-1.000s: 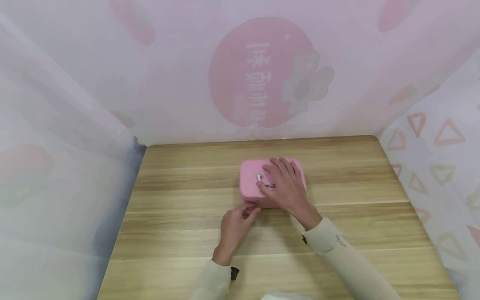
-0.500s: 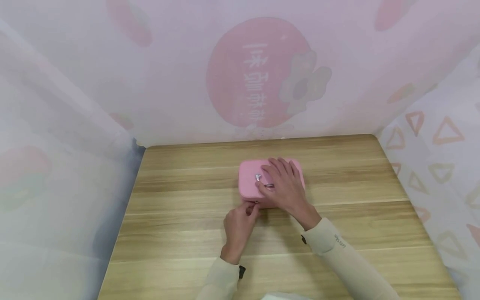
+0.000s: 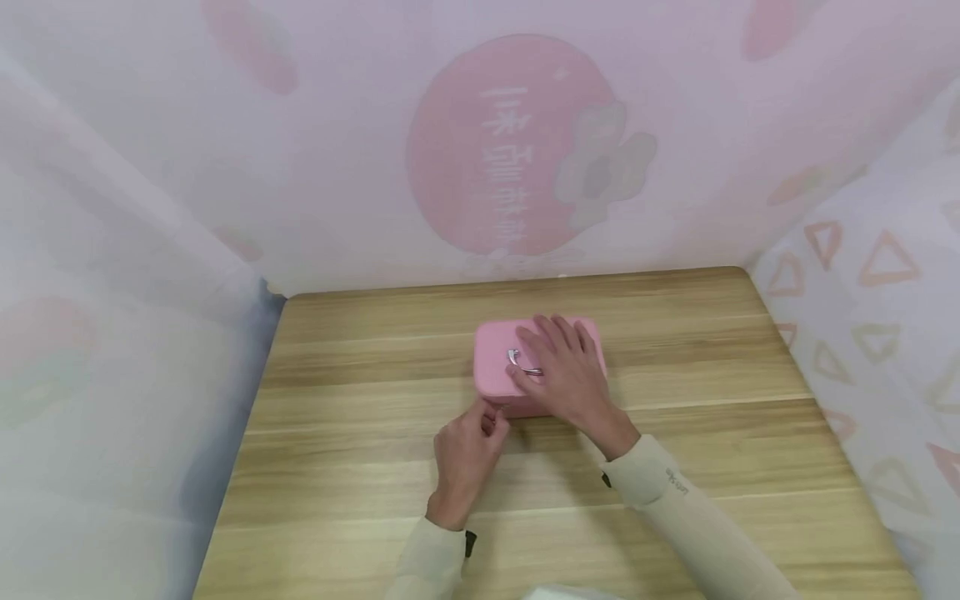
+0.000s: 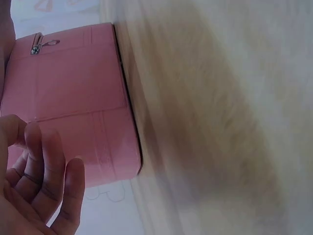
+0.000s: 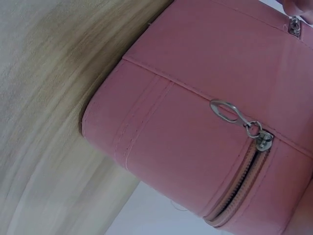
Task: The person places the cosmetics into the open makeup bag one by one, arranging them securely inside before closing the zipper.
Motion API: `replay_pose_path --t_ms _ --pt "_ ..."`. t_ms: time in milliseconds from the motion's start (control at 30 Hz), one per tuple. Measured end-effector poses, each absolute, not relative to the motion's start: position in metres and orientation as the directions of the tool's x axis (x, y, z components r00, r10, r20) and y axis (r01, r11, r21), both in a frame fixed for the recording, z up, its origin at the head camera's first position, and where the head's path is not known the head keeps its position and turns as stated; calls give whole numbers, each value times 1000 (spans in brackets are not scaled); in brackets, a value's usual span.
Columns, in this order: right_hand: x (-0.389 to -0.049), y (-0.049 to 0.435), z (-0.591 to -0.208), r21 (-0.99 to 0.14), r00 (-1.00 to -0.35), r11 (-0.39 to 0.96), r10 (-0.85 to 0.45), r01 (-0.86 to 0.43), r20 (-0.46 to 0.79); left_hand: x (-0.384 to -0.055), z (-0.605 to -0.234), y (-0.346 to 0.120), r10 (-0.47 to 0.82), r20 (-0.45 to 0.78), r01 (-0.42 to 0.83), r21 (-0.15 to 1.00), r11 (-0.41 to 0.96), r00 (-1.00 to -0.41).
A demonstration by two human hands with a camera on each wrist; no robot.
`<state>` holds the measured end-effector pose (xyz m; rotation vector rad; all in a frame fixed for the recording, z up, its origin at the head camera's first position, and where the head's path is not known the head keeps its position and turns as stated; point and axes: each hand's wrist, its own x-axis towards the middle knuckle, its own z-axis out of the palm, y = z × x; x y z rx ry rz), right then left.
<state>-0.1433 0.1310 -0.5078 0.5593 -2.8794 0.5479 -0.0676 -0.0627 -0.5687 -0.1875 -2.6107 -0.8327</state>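
Observation:
A pink zippered case (image 3: 491, 358) stands on the table with its lid down. My right hand (image 3: 573, 379) rests over the lid, fingers spread, thumb beside the silver handle (image 3: 513, 357). At the front left of the case, my left hand (image 3: 467, 454) pinches a zipper pull between thumb and forefinger; the pull itself is mostly hidden. In the right wrist view, those fingertips meet a zipper slider (image 5: 294, 25) at the top right. A second zipper pull (image 5: 230, 112) hangs loose, and beyond its slider the zipper teeth (image 5: 234, 191) are parted.
The wooden table (image 3: 360, 467) extends around the case. Pale printed curtains (image 3: 337, 167) enclose it at the back and sides. A white object (image 3: 566, 593) pokes in at the bottom edge of the head view.
My left hand shifts a little right, then back left along the front of the case, its fingertips staying at the zipper. My right hand stays on the lid, and the case stays put.

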Motion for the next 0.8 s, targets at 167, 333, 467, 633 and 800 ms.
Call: replay_pose_path --t_ms 167,333,467,633,800 --pt "-142 131 -511 -295 -910 867 -342 -401 232 -67 -565 -71 20 432 256 498 829 -902" --pt "-144 135 -510 -254 -909 881 -345 -400 236 -68 -564 -80 12 466 268 487 831 -885" --pt "-144 137 -509 -242 -907 884 -341 -399 249 -71 -563 -86 6 474 261 475 840 -880" --pt "-142 137 -509 -259 -912 882 -341 -394 227 -72 -564 -93 5 498 269 459 847 -867" --pt "-142 137 -508 -256 -911 882 -341 -395 230 -74 -562 -98 10 529 286 444 849 -849"
